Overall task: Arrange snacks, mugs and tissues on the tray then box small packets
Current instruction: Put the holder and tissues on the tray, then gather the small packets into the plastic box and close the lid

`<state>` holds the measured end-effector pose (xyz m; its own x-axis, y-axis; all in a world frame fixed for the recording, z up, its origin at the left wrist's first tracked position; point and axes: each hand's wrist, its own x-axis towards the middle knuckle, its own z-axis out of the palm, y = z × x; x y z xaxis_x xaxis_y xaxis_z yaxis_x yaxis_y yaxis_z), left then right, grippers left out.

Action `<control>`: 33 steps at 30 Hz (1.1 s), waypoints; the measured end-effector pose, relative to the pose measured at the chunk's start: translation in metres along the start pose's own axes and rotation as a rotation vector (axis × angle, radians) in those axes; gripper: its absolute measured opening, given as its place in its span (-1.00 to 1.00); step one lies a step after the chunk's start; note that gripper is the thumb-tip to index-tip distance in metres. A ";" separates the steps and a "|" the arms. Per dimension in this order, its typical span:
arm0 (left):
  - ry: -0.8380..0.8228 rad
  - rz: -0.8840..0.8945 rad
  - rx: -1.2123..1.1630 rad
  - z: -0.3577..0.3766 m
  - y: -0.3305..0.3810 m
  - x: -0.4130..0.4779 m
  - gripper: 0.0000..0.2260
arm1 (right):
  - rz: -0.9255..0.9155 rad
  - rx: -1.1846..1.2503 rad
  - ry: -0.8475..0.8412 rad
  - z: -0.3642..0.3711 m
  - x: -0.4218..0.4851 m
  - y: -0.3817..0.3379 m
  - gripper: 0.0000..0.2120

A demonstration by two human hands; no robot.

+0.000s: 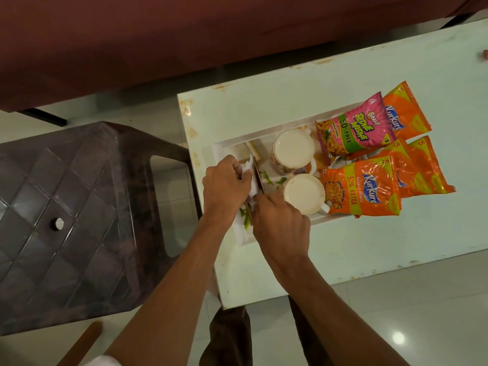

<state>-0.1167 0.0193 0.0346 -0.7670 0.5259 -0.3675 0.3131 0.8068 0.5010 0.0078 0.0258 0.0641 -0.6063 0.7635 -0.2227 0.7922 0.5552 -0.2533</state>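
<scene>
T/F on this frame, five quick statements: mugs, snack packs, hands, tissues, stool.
1. Two mugs stand on the tray. True: far mug, near mug.
2. The pink snack packet lies at the tray's left end. False: it lies at the right end, among the orange snack packets.
3. Both hands are at the white tissues. True: left hand and right hand meet there, at the tray's left end.
4. The right hand grips a mug handle. False: it is at the tissues, beside the near mug.
5. A brown plastic stool stands on the table. False: it stands on the floor, left of the table.
</scene>
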 end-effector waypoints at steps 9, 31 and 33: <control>0.156 -0.156 -0.266 -0.005 -0.012 -0.032 -0.69 | 0.000 0.151 0.073 -0.016 -0.013 0.010 -0.83; 0.197 -0.330 -0.528 -0.009 -0.091 -0.133 -0.93 | 0.479 0.801 0.268 -0.178 0.017 0.256 -0.88; 0.203 -0.293 -0.487 -0.005 -0.088 -0.118 -0.92 | 0.588 1.008 0.167 -0.178 0.041 0.281 -0.86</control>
<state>-0.0564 -0.1152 0.0373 -0.8890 0.1997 -0.4120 -0.1832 0.6695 0.7199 0.2178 0.2721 0.1510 -0.0902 0.8903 -0.4464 0.4881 -0.3512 -0.7990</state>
